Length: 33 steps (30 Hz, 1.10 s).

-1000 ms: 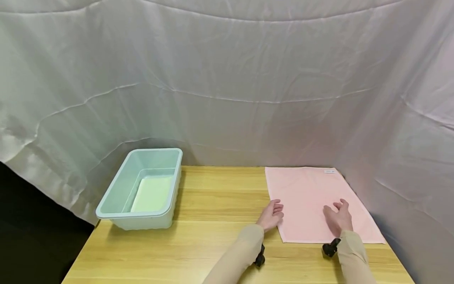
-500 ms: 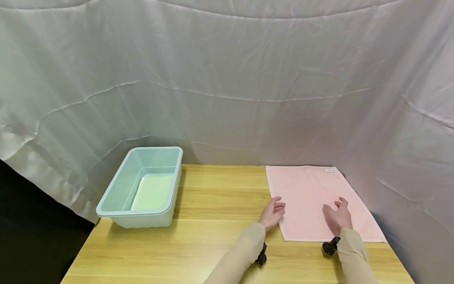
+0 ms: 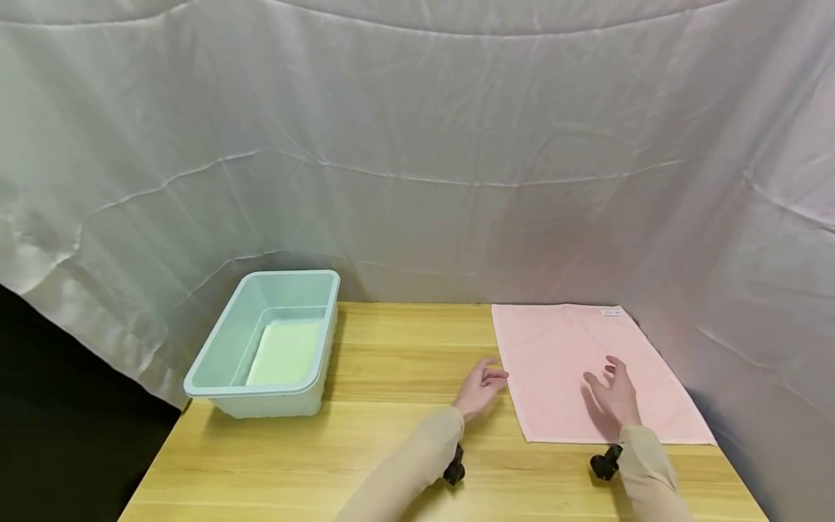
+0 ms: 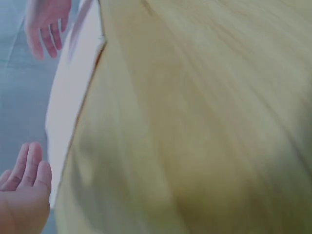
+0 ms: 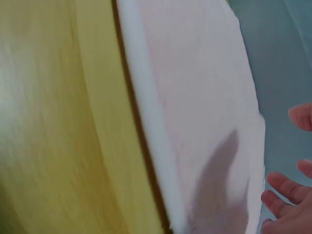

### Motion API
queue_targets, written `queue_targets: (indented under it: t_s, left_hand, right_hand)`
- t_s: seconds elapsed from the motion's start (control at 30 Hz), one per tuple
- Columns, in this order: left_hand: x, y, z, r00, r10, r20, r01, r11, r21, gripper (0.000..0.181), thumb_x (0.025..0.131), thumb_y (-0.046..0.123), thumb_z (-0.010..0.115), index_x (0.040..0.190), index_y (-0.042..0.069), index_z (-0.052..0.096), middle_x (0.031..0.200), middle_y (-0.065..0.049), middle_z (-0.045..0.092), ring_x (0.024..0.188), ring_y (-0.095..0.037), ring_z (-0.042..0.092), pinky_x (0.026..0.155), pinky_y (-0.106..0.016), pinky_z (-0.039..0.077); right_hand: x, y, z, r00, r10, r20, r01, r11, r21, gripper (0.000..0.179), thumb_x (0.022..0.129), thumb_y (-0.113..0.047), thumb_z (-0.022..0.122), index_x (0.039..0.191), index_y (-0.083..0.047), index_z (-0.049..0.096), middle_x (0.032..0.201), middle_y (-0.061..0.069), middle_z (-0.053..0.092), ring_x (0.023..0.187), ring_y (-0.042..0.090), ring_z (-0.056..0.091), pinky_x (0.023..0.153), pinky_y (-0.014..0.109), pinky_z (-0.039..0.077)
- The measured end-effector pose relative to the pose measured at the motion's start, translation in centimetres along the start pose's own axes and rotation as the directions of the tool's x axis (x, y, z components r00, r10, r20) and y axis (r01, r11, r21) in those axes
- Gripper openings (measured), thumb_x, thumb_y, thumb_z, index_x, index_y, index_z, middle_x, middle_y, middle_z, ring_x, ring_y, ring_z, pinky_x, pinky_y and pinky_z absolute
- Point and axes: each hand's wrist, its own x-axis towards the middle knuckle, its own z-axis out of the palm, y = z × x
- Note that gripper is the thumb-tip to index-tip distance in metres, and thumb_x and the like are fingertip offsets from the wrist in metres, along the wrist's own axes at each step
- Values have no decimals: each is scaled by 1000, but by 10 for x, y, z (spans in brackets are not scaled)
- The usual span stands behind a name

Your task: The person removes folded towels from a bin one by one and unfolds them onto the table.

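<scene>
A pink towel (image 3: pixel 561 362) lies flat at the right of the wooden table, a small white label (image 3: pixel 611 312) at its far right corner. Just left of the towel's left edge hovers my left hand (image 3: pixel 481 388), fingers relaxed and holding nothing. My right hand (image 3: pixel 615 394) is raised over the towel, fingers loosely spread and nothing in them; its shadow falls on the cloth. In the left wrist view my left hand (image 4: pixel 24 195) shows at the lower left, and in the right wrist view my right hand (image 5: pixel 292 195) is at the right edge.
A pale green plastic basin (image 3: pixel 261 391) stands on the left of the wooden table (image 3: pixel 404 348), with nothing seen inside. Grey curtain (image 3: pixel 417 145) hangs behind and along both sides. Black wrist cameras (image 3: pixel 454 465) are strapped to both sleeves.
My left hand has moved left, from over the towel's left edge to just beside it. My right hand has shifted slightly left and its fingers have spread. Towel and basin stay in place.
</scene>
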Motion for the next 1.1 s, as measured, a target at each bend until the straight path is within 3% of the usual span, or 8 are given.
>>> queue_targets:
  t_s: [0.27,0.7,1.1]
  left_hand:
    - [-18,20,-37,1000,12,14,-13,999,41,47,101,10,57,145,1,45,128,-23,65,117,-35,64,101,-42,55]
    - [-53,60,-104,997,68,-21,-64,987,150,50,102,16,57,146,-2,42,130,-26,64,118,-36,63,104,-43,52]
    - [-91,98,-175,989,41,-145,-8,974,224,49,102,12,57,146,-2,43,127,-23,67,120,-36,62,108,-49,49]
  right_hand:
    - [-10,-20,5,999,-34,0,34,999,15,76,103,-32,52,159,0,12,157,35,26,148,50,23,122,62,23]
    - [-24,-56,12,990,-140,3,140,990,-21,70,102,-27,54,154,4,21,151,35,35,142,50,30,118,64,28]
    - [-37,-89,21,986,-157,55,157,987,-10,73,101,-26,56,155,4,17,151,32,34,142,47,31,118,61,29]
